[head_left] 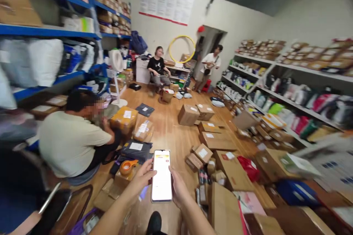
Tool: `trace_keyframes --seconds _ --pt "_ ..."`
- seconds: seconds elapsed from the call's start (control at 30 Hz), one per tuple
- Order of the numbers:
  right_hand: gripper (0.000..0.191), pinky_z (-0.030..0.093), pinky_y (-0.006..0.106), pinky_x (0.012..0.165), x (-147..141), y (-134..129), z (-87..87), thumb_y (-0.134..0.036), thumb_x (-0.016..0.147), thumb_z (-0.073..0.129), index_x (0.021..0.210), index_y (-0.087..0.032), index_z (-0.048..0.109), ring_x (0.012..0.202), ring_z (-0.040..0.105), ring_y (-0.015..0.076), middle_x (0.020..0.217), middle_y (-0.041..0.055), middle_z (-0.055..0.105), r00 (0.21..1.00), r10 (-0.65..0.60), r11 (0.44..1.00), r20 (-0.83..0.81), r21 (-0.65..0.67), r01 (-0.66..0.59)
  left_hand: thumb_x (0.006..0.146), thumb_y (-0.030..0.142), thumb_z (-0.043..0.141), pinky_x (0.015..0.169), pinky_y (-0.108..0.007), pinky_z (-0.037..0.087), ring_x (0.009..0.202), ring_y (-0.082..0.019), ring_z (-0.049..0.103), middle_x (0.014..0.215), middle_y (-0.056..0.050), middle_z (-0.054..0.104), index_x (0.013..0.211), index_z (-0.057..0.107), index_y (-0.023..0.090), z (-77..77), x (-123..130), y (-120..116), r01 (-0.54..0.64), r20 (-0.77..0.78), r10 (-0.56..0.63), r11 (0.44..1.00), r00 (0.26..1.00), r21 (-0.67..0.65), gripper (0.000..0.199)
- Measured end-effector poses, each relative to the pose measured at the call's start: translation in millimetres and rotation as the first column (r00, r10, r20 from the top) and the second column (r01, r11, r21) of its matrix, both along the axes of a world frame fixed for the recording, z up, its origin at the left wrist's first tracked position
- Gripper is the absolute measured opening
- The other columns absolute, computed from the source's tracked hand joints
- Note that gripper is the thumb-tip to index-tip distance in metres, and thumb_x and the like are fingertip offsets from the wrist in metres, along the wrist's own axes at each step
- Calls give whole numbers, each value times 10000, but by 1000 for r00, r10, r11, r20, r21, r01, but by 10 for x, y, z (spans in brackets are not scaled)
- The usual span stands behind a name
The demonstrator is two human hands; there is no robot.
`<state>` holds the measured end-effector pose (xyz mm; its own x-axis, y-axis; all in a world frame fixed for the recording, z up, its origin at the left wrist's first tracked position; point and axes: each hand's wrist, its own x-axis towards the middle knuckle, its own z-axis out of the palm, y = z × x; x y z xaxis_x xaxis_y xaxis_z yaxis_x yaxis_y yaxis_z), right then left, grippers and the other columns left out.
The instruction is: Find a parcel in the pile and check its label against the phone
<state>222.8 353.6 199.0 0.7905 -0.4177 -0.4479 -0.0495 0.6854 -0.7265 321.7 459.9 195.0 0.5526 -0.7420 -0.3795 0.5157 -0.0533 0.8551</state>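
Phone [161, 176] was held up in front of the chest, screen lit and facing the wearer, probably for reading. Left hand [140, 180] cupped its left edge, fingers closed on it; right hand [178, 188] braced the right edge likewise. Tape dispenser [128, 166] sat on a box just left. Boxes [217, 140] lay spread over the floor [171, 132], within reach of the seated person [70, 141].

Smartphone [161, 176], slim, dark-edged, screen lit white with a small orange-red banner at its top. Held upright in portrait, face toward the camera, at 6 o'clock in the view, above the wooden floor [176, 136], edges gripped on both sides.
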Motion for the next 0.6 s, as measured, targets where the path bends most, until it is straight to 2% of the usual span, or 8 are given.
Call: trace_keyframes --seconds 0.1,0.23,0.33,0.43,0.53,0.6 --pt "480 490 347 808 -172 -505 -34 -513 655 693 967 -154 628 897 661 246 903 68 734 987 -158 986 -2 -45 158 566 586 652 810 -332 499 1094 -272 572 1175 -107 629 1183 525 192 -80 -146 -610 128 -88 -126 992 988 12 743" --pt "521 500 357 757 -373 -1040 -68 -552 636 692 938 -131 638 844 667 261 797 74 734 943 -331 942 -36 -66 328 610 542 661 810 -326 491 1082 -262 576 1103 -96 664 1137 552 186 -103 -330 -1283 244 -151 -247 969 957 -37 645" --pt "533 500 349 726 -514 -1321 -86 -559 619 703 933 -134 635 809 670 256 799 71 735 895 -443 896 -46 -45 442 665 455 659 840 -324 477 1059 -252 593 1087 -93 675 1169 548 182 -18 -442 -1675 350 -160 -358 934 920 -78 584" --pt "532 498 342 698 -640 -1525 -78 -591 632 657 902 -134 636 773 671 251 792 76 737 854 -518 853 -50 38 520 701 377 637 828 -318 474 1007 -243 618 1071 -93 685 1223 523 175 58 -523 -2008 450 -181 -458 889 870 -85 572" --pt "493 499 349 692 -746 -1713 -34 -574 622 644 861 -142 639 775 670 263 763 74 736 815 -579 808 -26 114 577 681 333 642 812 -333 483 990 -257 626 1070 -93 690 1257 504 166 81 -568 -2330 534 -227 -536 842 813 -78 616" --pt "458 498 356 702 -798 -1856 -7 -539 630 638 867 -147 640 803 666 270 767 69 734 787 -617 780 1 136 611 665 326 650 858 -359 477 1030 -271 612 1092 -91 685 1251 518 165 86 -578 -2559 581 -238 -587 807 774 -101 622"
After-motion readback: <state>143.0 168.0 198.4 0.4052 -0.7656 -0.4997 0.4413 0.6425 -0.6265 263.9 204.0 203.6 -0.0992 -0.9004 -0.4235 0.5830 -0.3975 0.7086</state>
